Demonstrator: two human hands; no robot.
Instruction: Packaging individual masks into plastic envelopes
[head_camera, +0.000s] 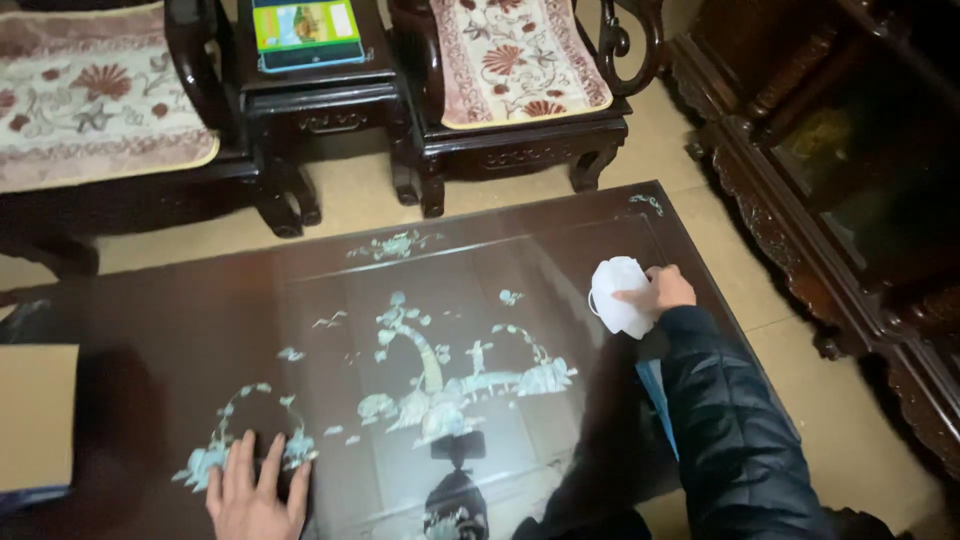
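your left hand (252, 490) nearest, at 7 o'clock, fingers spread flat on dark inlaid table (180, 330). right hand (662, 290) at 2 o'clock pinches white face mask (618, 296): likely light, soft, crushable; grip by edge.

A dark glossy wooden tabletop (180, 330) inlaid with pale mother-of-pearl scenery is seen. On it are laid 1 crumpled white cloth (617, 296) near the right edge and 1 tan cardboard piece (35, 415) at the left edge.

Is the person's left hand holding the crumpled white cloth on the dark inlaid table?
No, the left hand lies flat and empty on the dark inlaid table; the right hand presses the crumpled white cloth.
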